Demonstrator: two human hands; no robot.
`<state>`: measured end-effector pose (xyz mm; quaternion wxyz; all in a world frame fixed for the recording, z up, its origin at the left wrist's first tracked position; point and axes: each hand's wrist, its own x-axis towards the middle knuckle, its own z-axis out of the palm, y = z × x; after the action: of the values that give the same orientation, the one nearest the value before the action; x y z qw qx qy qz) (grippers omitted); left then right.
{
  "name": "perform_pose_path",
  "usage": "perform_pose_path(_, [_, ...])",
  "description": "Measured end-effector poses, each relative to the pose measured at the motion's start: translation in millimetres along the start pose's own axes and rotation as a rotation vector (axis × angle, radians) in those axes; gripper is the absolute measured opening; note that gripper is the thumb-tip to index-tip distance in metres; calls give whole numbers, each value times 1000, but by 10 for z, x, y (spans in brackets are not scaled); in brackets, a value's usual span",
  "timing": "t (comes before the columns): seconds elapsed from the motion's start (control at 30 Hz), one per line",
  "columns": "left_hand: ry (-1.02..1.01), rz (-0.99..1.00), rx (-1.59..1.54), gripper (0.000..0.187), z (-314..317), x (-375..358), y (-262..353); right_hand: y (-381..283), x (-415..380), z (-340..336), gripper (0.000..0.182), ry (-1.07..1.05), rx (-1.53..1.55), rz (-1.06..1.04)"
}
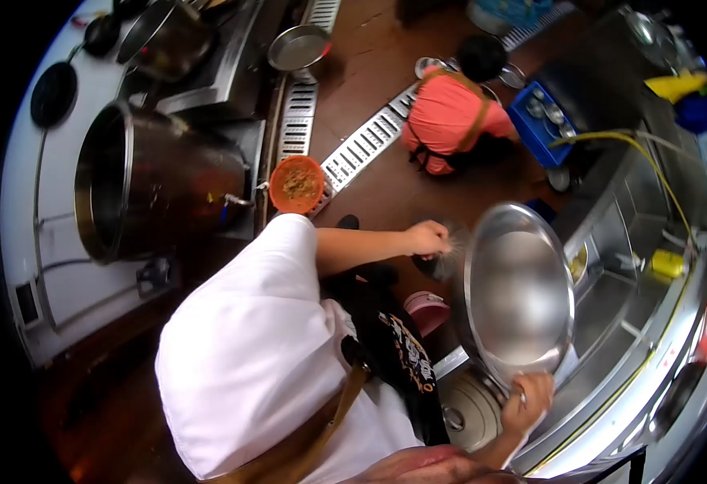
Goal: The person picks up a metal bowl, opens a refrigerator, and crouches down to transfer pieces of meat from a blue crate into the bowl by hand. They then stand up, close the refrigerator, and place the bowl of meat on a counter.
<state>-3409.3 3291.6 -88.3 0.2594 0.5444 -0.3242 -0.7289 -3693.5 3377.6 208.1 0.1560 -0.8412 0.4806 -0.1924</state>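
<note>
A large round stainless steel basin (pixel 523 282) stands tilted on its side, its hollow facing me. My right hand (pixel 528 401) is closed round the basin's lower rim, and a ring shows on one finger. Left of the basin, my left hand (pixel 428 239) is closed on a scrubber of thin pale strands (pixel 452 246), blurred by motion. Its exact kind is hard to make out. A dark round shape lies behind that hand. Below the basin is a round lid (pixel 468 415), and a pink tub (pixel 427 310) stands near my legs.
A co-worker in a red top (pixel 450 113) crouches ahead by a blue crate (pixel 540 121) of metalware. An orange bowl of food scraps (pixel 297 184) stands by the floor drain (pixel 370 135). A big steel pot (pixel 160 181) is at left. Steel sinks (pixel 603 331) with a yellow hose (pixel 652 161) line the right.
</note>
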Motion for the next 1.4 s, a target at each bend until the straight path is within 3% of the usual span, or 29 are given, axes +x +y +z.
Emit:
perform_pose_path(0.2, [642,124,-172,14,-1769,-406,-194,-185,1592,1208,10,-171,223,-326])
perform_pose_path(0.27, [780,229,-199,17,-2369,-599,-330,-407,2105,1650,10,-194,246,-431])
perform_pose_path(0.3, [843,191,-188,16,-2603,-751,-324,-528,2344,1859,11,-201,253,-475])
perform_pose_path(0.33, [909,267,-335,16,-2901,-637,-652,-655,2584,2060,10,-207,277,-508])
perform_pose_path(0.4, [1071,186,-311,17,-3344,-724,-747,-885,3033,2452,10,-209,310,-550])
perform_pose_path(0.43, [1014,114,-445,16,-3549,-840,-561,-974,3321,2488,10,-209,331,-556])
perform_pose_path(0.47, [1120,175,-509,16,-3699,-860,-557,-1034,3513,2696,10,-197,346,-559])
perform_pose_path(0.63, [1346,103,-926,19,-4620,-1146,-939,-1300,4604,3475,7,-167,388,-599])
perform_pose_path(0.77, [1421,95,-1161,22,-5035,-1347,-1167,-1313,5632,3913,5,-140,383,-548])
perform_pose_path(0.83, [1531,56,-1248,26,-5184,-1341,-1266,-1269,6103,4186,6,-118,356,-557])
perform_pose_path(0.9, [1452,109,-1216,32,-5460,-1254,-1721,-1190,6691,4488,10,-48,294,-593])
perform_pose_path(0.97, [1518,130,-1278,32,-5664,-1131,-1811,-1083,7240,4754,6,-81,371,-520])
perform_pose_path(1.0, [1677,115,-1329,24,-5750,-1052,-1623,-1022,7549,4884,9,-58,406,-527])
perform_pose_path(1.03, [1712,168,-1406,21,-5867,-1004,-1534,-976,7851,4990,12,-44,429,-503])
perform_pose_path(1.2, [2002,-77,-1482,25,-6515,-726,-385,-935,9385,5005,15,-11,384,-476])
perform_pose_path(1.3, [2066,-37,-1477,27,-7149,-495,291,-1058,10308,4876,14,-59,348,-504])
perform_pose_path(1.4, [1936,-58,-1538,28,-7972,-21,910,-1134,11257,5054,13,-28,325,-554])
